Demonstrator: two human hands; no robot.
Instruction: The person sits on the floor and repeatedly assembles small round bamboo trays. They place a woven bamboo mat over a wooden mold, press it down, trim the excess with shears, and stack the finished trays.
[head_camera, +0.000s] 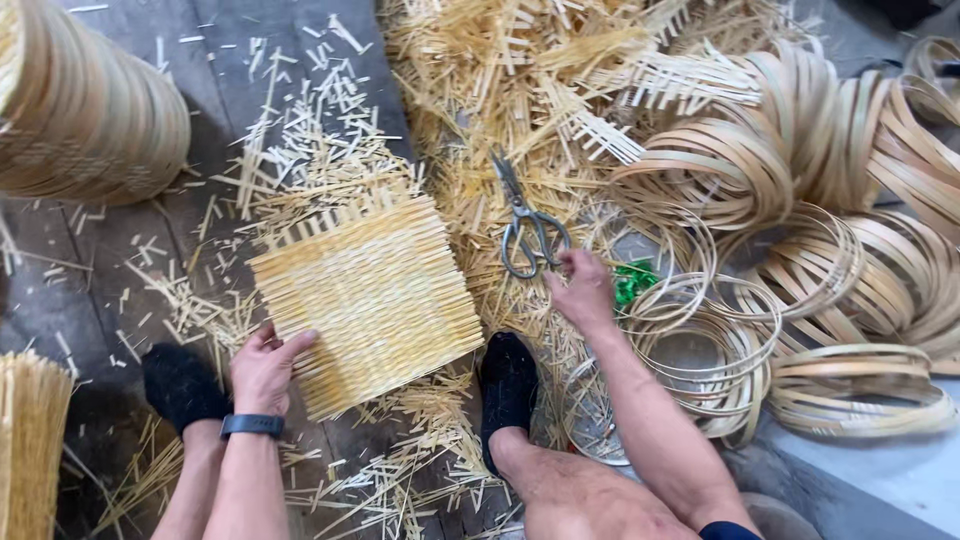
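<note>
A: Start near. What are the hands doing?

B: The left hand (265, 368), with a dark wristband (252, 425), lies flat on the near left corner of the woven bamboo mat (372, 298), fingers (292, 345) spread narrow over its edge, pinning it to the floor (80, 290). 2 feet in black socks sit just near of it: one (180, 385) beside the left hand, the other (508, 385) at the mat's near right corner.

A: And the right hand?

B: The right hand (580, 290) is farther out and to the right of the mat, its fingers pinched at the handle loops of the scissors (525, 225). I cannot tell whether they are through the loops or only touching them.

A: How would you do this well?

B: My judgement: keep the mat pressed flat so the weave does not shift, and seat the fingers fully in the loops before lifting, blades pointing away from the body.

A: What lies beyond?

B: The scissors rest on a heap of loose bamboo splints (480, 90). To the right lie coiled bamboo hoops (800, 160), with a bit of green material (633, 282) just beside the right hand. Far left, a stack of round woven pieces (80, 110).
</note>
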